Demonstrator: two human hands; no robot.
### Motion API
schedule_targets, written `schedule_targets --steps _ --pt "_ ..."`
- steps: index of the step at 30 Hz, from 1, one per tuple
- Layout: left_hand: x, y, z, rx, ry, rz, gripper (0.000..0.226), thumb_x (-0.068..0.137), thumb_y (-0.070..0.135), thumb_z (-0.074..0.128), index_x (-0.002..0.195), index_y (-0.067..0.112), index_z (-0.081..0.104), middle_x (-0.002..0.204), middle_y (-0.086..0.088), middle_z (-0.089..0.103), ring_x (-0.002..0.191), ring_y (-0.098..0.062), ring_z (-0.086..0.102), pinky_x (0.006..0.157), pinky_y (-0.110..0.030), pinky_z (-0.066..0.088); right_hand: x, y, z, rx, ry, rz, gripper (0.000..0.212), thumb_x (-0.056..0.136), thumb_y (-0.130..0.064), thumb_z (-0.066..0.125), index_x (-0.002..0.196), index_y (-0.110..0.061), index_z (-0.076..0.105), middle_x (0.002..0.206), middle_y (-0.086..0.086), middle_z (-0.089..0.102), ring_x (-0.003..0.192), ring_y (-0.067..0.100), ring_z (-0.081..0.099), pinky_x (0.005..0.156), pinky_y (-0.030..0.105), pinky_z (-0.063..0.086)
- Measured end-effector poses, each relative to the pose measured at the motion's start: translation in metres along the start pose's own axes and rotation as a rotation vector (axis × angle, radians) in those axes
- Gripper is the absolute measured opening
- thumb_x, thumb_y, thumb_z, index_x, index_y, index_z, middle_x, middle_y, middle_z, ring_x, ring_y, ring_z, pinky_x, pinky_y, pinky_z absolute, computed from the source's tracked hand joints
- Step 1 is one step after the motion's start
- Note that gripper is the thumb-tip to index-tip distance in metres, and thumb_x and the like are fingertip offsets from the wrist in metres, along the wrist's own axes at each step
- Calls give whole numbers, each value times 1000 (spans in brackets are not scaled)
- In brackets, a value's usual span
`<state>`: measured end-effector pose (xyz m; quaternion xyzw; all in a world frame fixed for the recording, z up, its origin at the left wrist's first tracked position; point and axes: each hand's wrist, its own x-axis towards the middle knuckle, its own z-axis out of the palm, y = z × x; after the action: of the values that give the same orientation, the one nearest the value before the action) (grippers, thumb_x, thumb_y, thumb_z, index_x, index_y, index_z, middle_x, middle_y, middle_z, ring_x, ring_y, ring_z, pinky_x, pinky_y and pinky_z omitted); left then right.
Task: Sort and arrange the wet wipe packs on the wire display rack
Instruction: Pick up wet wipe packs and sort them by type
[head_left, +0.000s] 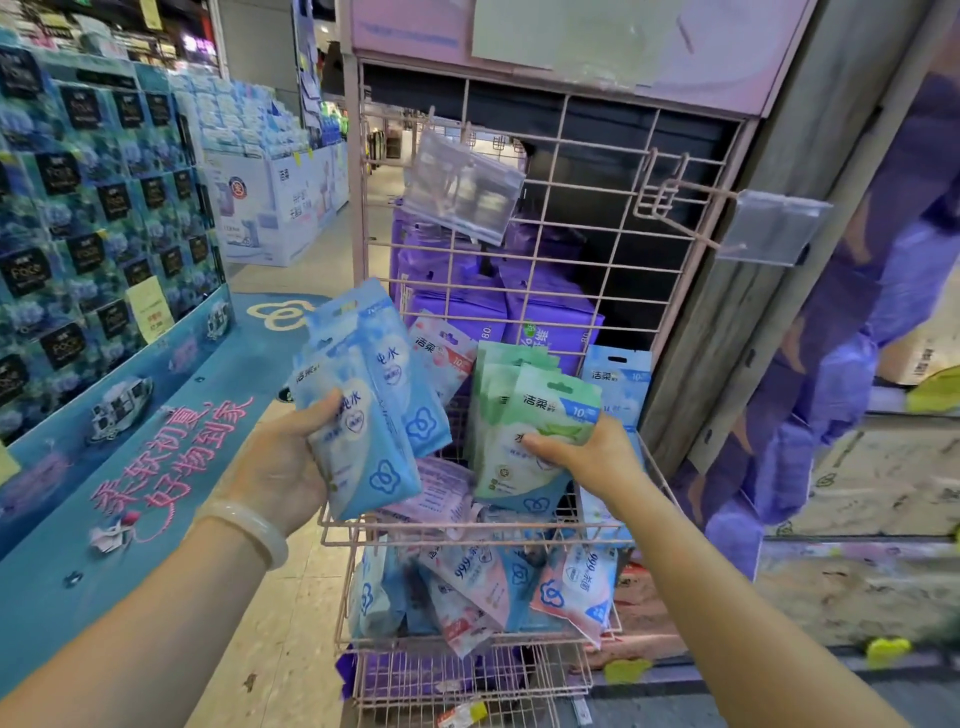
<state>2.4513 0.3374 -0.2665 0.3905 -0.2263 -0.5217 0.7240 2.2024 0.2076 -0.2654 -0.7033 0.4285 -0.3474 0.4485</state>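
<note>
My left hand (291, 462) grips a fanned bundle of light blue wet wipe packs (363, 405), held up in front of the pink wire display rack (550, 260). My right hand (587, 452) holds a stack of green wet wipe packs (524, 415) upright over the rack's middle basket (467, 535). A pink pack (441, 353) and another blue pack (615, 379) stand in that basket behind the bundles. Several mixed pink and blue packs (493, 587) lie jumbled in the basket below.
Purple wipe packs (467, 306) fill the space behind the grid, and more lie in the bottom basket (415, 670). Two hooks with clear label holders (769, 223) stick out of the grid. A blue promotional stand (104, 260) is on the left, a pillar (779, 260) on the right.
</note>
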Motion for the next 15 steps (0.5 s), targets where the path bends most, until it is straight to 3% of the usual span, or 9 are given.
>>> schedule_targets --steps 2,4,8,10,12,15 --pt "-2 -4 6 24 -23 -14 51 94 14 42 55 13 75 54 3 71 47 -9 67 42 -19 52 7 -10 -6 -54 -57 -4 29 65 -24 82 87 -26 63 85 -6 72 77 6 69 76 30 57" --pt "-6 -7 9 26 -30 -13 51 94 14 41 56 12 75 55 3 72 48 -9 68 44 -20 53 14 -19 -10 -121 -106 -10 29 63 -24 83 82 -27 62 81 -10 71 79 9 69 79 32 56" --pt "-11 -8 5 -10 -8 -17 31 93 17 43 80 13 71 66 1 75 58 -13 72 52 -29 58 14 -13 -4 -323 -140 40 59 60 -24 85 104 -25 46 84 -13 59 79 10 59 68 13 50" --pt "-14 -8 1 -13 11 -23 22 93 18 44 92 11 65 71 -1 76 62 -15 72 55 -32 60 11 -6 -1 -327 -111 87 64 59 -30 85 110 -20 46 93 -5 61 89 17 61 77 25 51" --pt "-16 -10 0 -33 8 -34 21 93 20 45 96 12 63 73 -1 77 65 -16 73 55 -34 60 9 -2 -1 -311 -86 111 55 61 -35 83 102 -19 50 94 -3 63 90 19 60 76 30 50" --pt "-16 -12 6 -74 -4 -49 21 93 21 43 91 14 63 68 1 76 61 -14 73 50 -32 58 4 0 -5 -299 -51 69 30 69 -37 78 79 -25 52 79 -8 61 75 12 59 58 23 45"
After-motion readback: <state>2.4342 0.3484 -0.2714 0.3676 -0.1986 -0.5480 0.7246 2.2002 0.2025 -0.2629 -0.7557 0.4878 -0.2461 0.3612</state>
